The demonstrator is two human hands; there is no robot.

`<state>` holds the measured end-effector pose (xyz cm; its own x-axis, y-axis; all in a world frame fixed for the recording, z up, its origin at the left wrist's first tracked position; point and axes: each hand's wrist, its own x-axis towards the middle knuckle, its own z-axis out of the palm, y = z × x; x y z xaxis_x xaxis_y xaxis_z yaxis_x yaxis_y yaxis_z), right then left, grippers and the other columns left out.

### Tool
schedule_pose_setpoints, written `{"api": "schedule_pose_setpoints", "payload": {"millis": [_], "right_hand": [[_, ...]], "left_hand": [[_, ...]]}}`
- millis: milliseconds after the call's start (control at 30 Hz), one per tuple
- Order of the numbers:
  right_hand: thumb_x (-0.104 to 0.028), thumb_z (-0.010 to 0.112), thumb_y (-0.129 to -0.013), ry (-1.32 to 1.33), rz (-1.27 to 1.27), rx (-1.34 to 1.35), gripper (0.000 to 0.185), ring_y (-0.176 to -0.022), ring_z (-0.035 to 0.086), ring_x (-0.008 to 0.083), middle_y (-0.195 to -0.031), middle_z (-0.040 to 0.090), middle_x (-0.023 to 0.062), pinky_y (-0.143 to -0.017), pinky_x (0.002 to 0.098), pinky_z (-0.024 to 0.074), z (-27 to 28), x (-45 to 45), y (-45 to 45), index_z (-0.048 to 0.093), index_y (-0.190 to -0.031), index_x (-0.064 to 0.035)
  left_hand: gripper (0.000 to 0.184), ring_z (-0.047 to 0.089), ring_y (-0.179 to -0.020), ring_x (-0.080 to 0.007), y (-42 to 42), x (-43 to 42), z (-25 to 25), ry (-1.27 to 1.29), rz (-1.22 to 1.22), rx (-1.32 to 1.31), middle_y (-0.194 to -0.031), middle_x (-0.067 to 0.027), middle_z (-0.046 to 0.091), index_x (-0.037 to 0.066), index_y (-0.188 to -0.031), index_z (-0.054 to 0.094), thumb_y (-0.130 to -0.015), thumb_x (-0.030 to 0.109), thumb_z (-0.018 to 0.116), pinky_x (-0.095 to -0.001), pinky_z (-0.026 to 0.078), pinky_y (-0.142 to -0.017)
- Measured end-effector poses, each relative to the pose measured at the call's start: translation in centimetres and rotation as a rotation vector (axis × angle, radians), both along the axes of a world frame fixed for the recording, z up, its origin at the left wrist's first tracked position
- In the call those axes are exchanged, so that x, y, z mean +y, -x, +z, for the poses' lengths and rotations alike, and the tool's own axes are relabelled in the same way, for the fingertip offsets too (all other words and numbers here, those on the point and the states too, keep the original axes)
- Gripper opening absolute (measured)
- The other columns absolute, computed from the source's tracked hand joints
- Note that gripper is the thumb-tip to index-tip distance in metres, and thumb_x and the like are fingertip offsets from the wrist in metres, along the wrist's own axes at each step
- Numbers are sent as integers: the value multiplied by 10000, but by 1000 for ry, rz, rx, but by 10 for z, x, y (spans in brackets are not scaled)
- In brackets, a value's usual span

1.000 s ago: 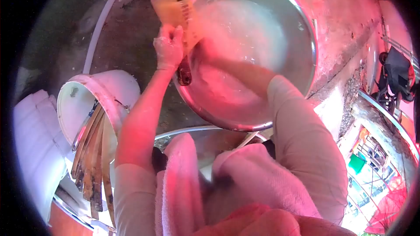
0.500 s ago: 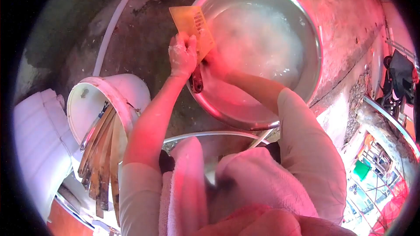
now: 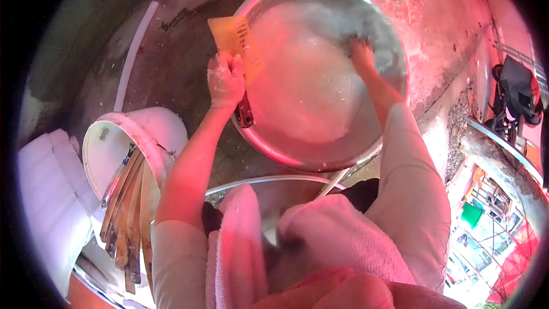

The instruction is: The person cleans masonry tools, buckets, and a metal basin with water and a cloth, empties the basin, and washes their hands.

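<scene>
My left hand (image 3: 225,82), wet with whitish smears, is closed around a cleaver (image 3: 227,33) at the basin's left rim. Its broad blade looks orange-yellow in the light and bears a row of dark marks. The dark, riveted handle points down toward me. My right hand (image 3: 362,55) reaches into the right side of a large metal basin (image 3: 307,167), at the cloudy, steaming water. Its fingertips are blurred and partly hidden by the water and steam, so I cannot tell whether they hold anything.
A white bucket (image 3: 166,129) lies tilted at the left with several long brown strips (image 3: 130,212) hanging out. Behind it a white hose (image 3: 135,54) lies on the wet floor. White padded sheeting (image 3: 51,194) stands at far left; a black bag (image 3: 514,88) is at right.
My right hand has moved from beside the cleaver, rightward across the basin to the water. My left hand keeps its hold on the cleaver. The whole view has shifted slightly.
</scene>
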<state>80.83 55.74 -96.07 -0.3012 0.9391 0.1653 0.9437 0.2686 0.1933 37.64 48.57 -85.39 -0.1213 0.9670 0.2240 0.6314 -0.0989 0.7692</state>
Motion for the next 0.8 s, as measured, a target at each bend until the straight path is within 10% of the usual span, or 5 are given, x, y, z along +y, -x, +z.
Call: {"api": "schedule_pose_setpoints", "payload": {"millis": [133,200,367,567,800], "right_hand": [[-99,504,-804,380,-156,-292,169,-808,609,291,-869,595,185,-646,406,511,-60,-135,-39,587,-946,-63],[-122,503,-833,687,-165,-140,206,-861,614,278,-892,625,157,-760,424,494,37,-179,78,612,-995,-55],[-118,480,-839,487,209,495,189,-864,603,309,-911,624,163,-751,429,484,6,-122,200,611,-955,-46],[-113,453,-847,271,-177,694,186,-869,589,345,-933,623,170,-741,435,473,28,26,139,611,-907,-36],[-89,488,-805,271,-2,473,123,-920,515,368,-949,554,185,-784,458,440,-29,-149,81,582,-882,-67]], "left_hand": [[194,515,-717,-361,0,0,-2,8,-4,-75,-711,-147,552,21,-769,475,-853,154,588,-473,400,-646],[202,522,-694,-366,1,2,-4,1,13,-68,-684,-151,549,19,-759,476,-849,152,599,-469,409,-634],[202,535,-696,-365,-1,5,3,-39,31,-69,-677,-152,550,21,-767,486,-846,163,605,-464,417,-637],[211,525,-675,-356,-1,0,2,31,48,-96,-679,-144,547,20,-764,491,-845,176,608,-462,409,-629],[224,526,-693,-350,1,2,0,19,47,-135,-699,-139,550,20,-757,491,-850,187,606,-460,409,-630]]}}
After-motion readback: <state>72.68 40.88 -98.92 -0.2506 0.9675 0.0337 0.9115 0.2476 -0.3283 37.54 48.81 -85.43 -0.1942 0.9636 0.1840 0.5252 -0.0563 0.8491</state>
